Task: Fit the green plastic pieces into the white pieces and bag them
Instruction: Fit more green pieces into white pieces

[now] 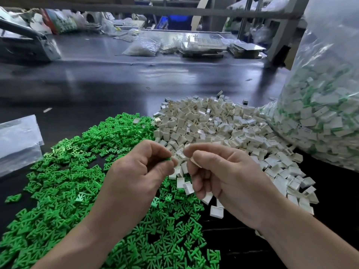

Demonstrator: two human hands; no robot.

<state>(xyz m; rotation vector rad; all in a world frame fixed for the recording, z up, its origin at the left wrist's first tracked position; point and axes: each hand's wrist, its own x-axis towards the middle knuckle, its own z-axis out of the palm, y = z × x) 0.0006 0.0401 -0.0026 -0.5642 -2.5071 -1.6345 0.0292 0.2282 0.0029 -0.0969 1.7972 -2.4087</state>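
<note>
A wide heap of green plastic pieces [64, 171] covers the near left of the black table. Beside it on the right lies a heap of white square pieces [217, 125]. My left hand [139, 171] pinches one green piece [166, 159] between thumb and fingers. My right hand [221, 171] pinches a white piece [194, 161] at its fingertips and holds more white pieces [188, 188] in its curled lower fingers. The two hands are close together above the border of the heaps. A large clear bag [328, 117] at the right holds several assembled white-and-green pieces.
A flat clear plastic bag [17, 140] lies at the left edge. Bare black table [97, 90] stretches beyond the heaps. Farther back sit small filled bags [143, 47], stacked trays [204, 45] and metal frame posts [281, 35].
</note>
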